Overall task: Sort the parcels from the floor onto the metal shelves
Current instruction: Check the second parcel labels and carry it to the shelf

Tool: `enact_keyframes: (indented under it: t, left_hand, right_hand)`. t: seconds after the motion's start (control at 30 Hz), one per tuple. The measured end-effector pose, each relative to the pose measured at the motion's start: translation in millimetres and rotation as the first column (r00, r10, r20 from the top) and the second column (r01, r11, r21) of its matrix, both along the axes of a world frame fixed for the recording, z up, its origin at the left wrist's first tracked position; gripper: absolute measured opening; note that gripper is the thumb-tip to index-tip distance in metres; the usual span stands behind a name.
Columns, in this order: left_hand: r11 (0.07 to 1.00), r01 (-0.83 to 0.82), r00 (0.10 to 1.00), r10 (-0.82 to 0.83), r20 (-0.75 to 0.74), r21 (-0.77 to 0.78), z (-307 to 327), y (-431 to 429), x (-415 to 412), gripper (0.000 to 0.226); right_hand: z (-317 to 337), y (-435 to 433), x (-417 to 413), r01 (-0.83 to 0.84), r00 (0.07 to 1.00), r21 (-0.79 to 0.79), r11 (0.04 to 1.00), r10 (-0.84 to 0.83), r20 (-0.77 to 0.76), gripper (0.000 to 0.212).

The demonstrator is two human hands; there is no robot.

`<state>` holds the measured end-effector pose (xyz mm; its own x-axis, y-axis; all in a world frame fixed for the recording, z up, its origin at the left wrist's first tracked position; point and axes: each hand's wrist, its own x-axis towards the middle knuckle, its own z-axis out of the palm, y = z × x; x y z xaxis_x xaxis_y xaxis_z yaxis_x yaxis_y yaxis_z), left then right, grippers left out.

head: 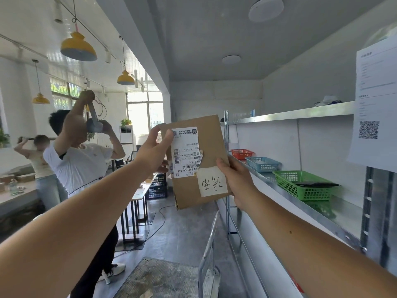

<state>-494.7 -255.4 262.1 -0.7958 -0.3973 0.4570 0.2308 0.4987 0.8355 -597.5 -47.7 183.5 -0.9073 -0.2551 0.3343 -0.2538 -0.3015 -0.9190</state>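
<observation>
Parcel (194,162) between hands, beside shelf edge (300,203)

Bare shelf (253,166) is lying open just right of the fingertips (221,163). Further right, a green basket (300,186) is blocking.

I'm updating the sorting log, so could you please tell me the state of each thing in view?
Parcel: held up in both hands, off the shelves.
Left hand: gripping the parcel's top left corner.
Right hand: gripping its right edge.
Green basket: on the shelf, dark item inside.
</observation>
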Motion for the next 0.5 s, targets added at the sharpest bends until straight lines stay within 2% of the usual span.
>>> enact_keyframes:
  t: [0.07,0.17,0.27,0.43,0.5]
  left_hand:
    - [1.000,0.021,0.999,-0.021,-0.033,0.018,-4.1,-1.3,-1.2,0.048]
    - [0.998,0.028,0.995,-0.023,-0.097,0.052,-15.8,-0.9,-4.8,0.056]
    - [0.995,0.000,0.988,0.015,-0.155,0.098,-28.0,-2.6,-10.7,0.059]
    - [0.974,0.002,0.974,0.050,-0.222,0.227,-45.6,-10.1,-14.8,0.055]
    - [0.963,0.020,0.966,0.050,-0.253,0.268,-48.6,-10.3,-14.0,0.053]
  right_hand:
    - [-1.3,-2.3,-8.7,0.081,0.995,-0.068,0.994,-0.076,0.070,0.047]
    - [-0.3,-5.5,-19.1,0.205,0.970,-0.170,0.964,-0.178,0.163,0.089]
    - [-0.1,-4.0,-28.4,0.192,0.967,-0.251,0.949,-0.139,0.214,0.129]
    - [-9.2,-1.7,-41.2,0.073,0.975,-0.345,0.936,0.005,0.221,0.134]
    - [-7.2,-2.3,-37.7,0.062,0.979,-0.350,0.935,0.011,0.201,0.117]
